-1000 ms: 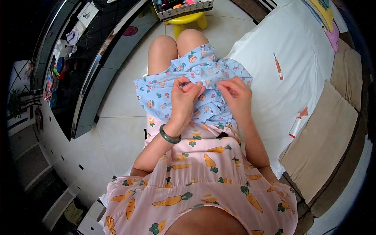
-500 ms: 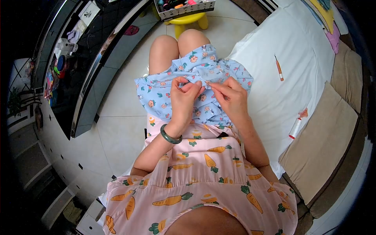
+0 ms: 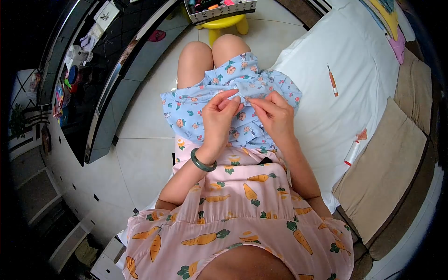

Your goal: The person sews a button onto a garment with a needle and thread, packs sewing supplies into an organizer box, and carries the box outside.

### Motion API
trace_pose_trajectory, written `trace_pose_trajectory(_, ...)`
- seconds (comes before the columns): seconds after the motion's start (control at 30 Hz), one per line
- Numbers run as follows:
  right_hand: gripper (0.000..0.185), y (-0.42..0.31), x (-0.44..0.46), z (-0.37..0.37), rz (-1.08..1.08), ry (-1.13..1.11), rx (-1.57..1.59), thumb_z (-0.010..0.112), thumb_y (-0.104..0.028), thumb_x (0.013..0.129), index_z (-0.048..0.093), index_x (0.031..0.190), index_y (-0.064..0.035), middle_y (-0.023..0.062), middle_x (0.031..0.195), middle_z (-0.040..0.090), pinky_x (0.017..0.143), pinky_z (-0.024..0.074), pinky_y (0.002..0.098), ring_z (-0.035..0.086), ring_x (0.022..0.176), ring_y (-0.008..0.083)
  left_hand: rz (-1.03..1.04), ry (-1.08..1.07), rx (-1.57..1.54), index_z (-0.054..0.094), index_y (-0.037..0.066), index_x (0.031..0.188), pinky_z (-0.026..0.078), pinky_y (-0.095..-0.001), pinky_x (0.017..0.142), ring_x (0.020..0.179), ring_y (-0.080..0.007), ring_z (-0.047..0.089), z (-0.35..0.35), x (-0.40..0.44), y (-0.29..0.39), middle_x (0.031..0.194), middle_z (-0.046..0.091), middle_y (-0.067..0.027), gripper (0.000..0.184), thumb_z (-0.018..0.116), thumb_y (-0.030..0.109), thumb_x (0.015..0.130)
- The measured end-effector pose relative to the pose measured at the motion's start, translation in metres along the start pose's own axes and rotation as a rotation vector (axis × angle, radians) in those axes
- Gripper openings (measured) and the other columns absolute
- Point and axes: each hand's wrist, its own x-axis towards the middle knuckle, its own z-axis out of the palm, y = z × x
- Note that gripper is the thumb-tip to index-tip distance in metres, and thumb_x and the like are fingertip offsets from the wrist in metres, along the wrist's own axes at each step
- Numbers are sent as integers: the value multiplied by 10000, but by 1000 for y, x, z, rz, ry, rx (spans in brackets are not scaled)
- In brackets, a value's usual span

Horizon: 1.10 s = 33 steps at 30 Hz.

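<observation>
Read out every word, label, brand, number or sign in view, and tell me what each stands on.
No text is legible.
White box at upper left: dark marks, too small to read.
Patterned tray: dark marks on its side, too small to make out.
Blue floral cloth: printed pattern, no readable words.

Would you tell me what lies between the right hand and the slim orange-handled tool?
From the right hand to the tool, the head view shows the blue floral cloth's edge, then bare white sheet.
</observation>
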Motion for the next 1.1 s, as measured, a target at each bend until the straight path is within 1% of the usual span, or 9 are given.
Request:
trace_pose_trajectory(0.6,169,7,4,3,103,-64,88,701,-14,735,693,896,-63,84,743,578,531,455,300,581,636,206,-55,47,46,619,-43,1016,470,-158,626,691,-47,590,4,-1,-1,757,645,-21,198,652,37,839)
trace_pose_trajectory(0.67,144,1,6,8,512,-113,362,716,-33,726,668,861,-42,71,726,578,547,461,294,592,650,202,-53,42,90,620,-46,1008,462,-158,609,674,-43,581,5,-2,-4,736,642,-18,192,652,32,835)
trace_pose_trajectory(0.77,163,2,7,14,647,-86,447,729,-48,708,626,829,-12,78,773,577,593,470,304,604,723,203,38,21,139,619,-56,989,449,-165,562,630,-35,559,6,-2,-12,698,635,-16,184,643,13,820)
trace_pose_trajectory(0.8,163,2,8,15,647,-79,447,729,-48,708,626,829,-12,78,773,577,593,470,304,604,723,203,51,27,205,624,-50,982,437,-161,568,634,-30,534,6,-2,-10,711,620,-2,174,641,14,821)
trace_pose_trajectory(0.87,142,0,9,18,173,31,157,704,-26,712,585,786,-4,94,842,571,613,470,308,593,757,209,66,28,274,628,-44,974,424,-158,574,639,-24,509,7,-2,-8,724,605,12,164,640,15,822)
trace_pose_trajectory(0.9,142,1,10,19,177,41,152,704,-26,712,585,786,-4,94,842,571,613,470,308,593,757,209,104,36,385,633,-42,960,401,-160,547,623,-17,483,8,-2,-9,699,588,25,150,640,8,818)
trace_pose_trajectory(0.97,127,5,14,20,-126,62,-26,675,-2,717,573,793,-11,108,898,563,632,470,311,583,783,231,143,25,495,637,-40,945,379,-162,520,607,-10,457,9,-2,-14,673,570,38,137,639,2,814)
trace_pose_trajectory(1.07,57,3,23,25,-1,99,149,615,-8,792,562,772,-12,55,917,585,579,439,236,564,706,130,294,-4,644,663,-13,963,401,-175,509,565,-5,459,3,-1,-23,626,586,22,173,652,8,792)
trace_pose_trajectory(1.1,67,1,26,25,224,62,440,573,-60,868,547,819,-21,48,847,583,559,434,232,555,667,114,234,-75,622,666,-8,976,404,-180,512,569,-12,469,2,-1,-22,636,593,8,188,661,19,790)
